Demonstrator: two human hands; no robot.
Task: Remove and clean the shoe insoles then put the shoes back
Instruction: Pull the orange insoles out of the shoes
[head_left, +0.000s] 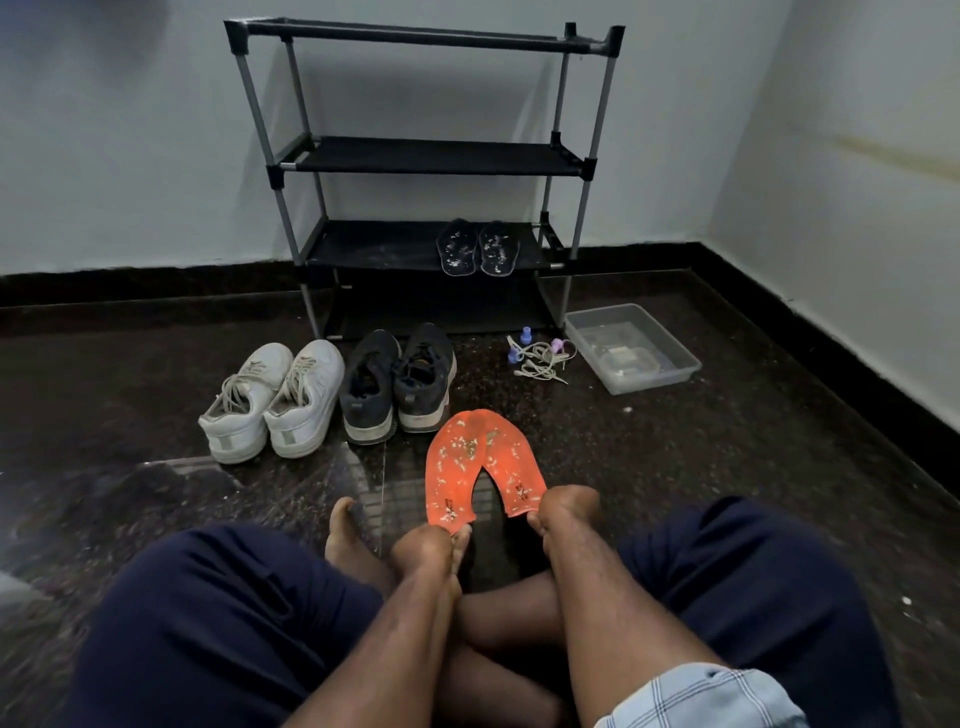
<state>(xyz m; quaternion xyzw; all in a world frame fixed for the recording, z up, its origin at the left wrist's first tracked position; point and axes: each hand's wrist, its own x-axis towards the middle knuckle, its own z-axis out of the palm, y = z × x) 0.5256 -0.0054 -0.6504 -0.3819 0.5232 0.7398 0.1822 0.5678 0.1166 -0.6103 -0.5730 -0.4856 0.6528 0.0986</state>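
On the dark floor, from the left, stand a pair of white sneakers (272, 402) and a pair of dark sneakers (397, 384) whose insides are too dim to read, with a black shoe rack (426, 156) behind them holding two dark insoles (477, 247) on its third shelf; a tangle of laces (540, 358) and a clear tray (631, 347) with blurred contents lie to the right. The left hand (431, 543) pinches the heel of the left orange insole (451, 470), fingers curled under it and mostly hidden. The right hand (566, 512) pinches the heel of the right orange insole (511, 462), both speckled insoles held fanned apart, toes touching.
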